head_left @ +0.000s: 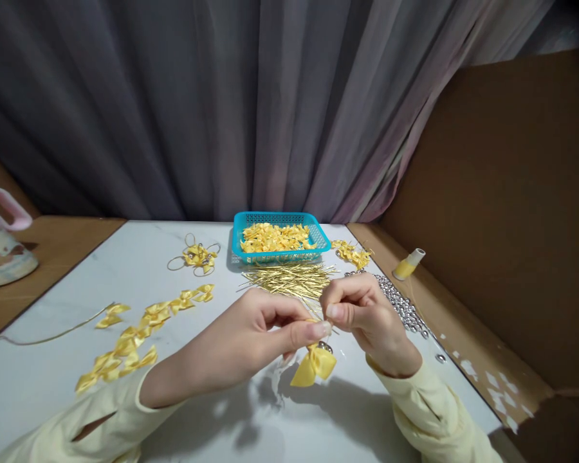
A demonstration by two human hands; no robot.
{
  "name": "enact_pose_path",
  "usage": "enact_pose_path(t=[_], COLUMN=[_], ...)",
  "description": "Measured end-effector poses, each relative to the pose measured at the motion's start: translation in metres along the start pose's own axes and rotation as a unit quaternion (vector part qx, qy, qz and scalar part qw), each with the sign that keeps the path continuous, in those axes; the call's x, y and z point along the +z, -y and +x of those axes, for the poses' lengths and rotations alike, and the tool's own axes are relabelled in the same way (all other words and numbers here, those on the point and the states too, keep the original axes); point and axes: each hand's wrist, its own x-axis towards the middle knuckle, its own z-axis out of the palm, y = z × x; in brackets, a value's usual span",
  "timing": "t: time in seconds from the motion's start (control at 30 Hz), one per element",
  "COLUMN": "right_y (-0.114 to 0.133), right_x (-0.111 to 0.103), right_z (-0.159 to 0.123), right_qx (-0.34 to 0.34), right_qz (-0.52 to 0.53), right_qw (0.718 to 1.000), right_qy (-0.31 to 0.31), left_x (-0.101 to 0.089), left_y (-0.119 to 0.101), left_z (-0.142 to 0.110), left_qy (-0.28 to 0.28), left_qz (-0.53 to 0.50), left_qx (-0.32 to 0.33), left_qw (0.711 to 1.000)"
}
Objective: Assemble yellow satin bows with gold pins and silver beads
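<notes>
My left hand (265,331) is closed, thumb against fingers, on a yellow ribbon bow (313,365) that hangs below the fingertips. A shiny silver bead (325,346) sits against the bow's upper edge. Close beside it, my right hand (367,318) is pinched shut, thumb to forefinger. Whatever it holds is too fine to make out; a thin thread seems to run near the fingertips. Just behind the hands lies a pile of gold twist ties (292,280). Silver beads (400,305) are heaped to the right of my right hand.
A blue basket (238,247) of small yellow bows stands at the back. Loose bows (154,315) lie along the left, near a gold cord (53,337) and a looped bow piece (200,257). A yellow thread spool (408,264) is at right, a jug (2,247) far left.
</notes>
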Motion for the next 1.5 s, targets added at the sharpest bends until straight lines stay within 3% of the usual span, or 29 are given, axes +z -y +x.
enact_pose_path(t=[0.27, 0.4, 0.53, 0.73, 0.83, 1.13, 1.3, 1.5], right_y=[0.005, 0.005, 0.005, -0.001, -0.003, -0.001, -0.003, -0.004], right_x=[0.008, 0.011, 0.010, 0.005, 0.005, 0.007, 0.012, 0.015], right_z=[-0.009, -0.010, -0.007, 0.001, 0.004, 0.004, -0.003, -0.012], right_qx=[-0.111, -0.132, -0.114, 0.005, 0.030, 0.030, -0.009, -0.047], right_qz=[-0.092, -0.114, -0.085, 0.016, 0.060, 0.063, 0.026, -0.011], right_qw=[0.989, 0.983, 0.989, 0.999, 0.997, 0.994, 0.993, 0.991], right_qy=[-0.036, -0.049, -0.046, -0.050, -0.049, -0.084, -0.119, -0.126], left_x=[0.001, 0.000, 0.001, 0.000, -0.001, -0.004, -0.002, 0.000], left_y=[-0.001, 0.000, 0.000, 0.004, 0.005, 0.007, 0.006, -0.004], left_z=[0.000, 0.001, 0.002, 0.001, 0.002, 0.003, -0.001, -0.004], left_qy=[-0.003, -0.001, -0.009, -0.051, -0.041, -0.022, -0.052, -0.049], left_qz=[0.009, 0.012, 0.008, -0.026, -0.026, -0.043, -0.030, -0.050], left_qx=[-0.014, -0.017, -0.021, -0.024, -0.042, -0.058, -0.034, -0.010], left_qw=[1.000, 1.000, 1.000, 0.998, 0.998, 0.997, 0.998, 0.997])
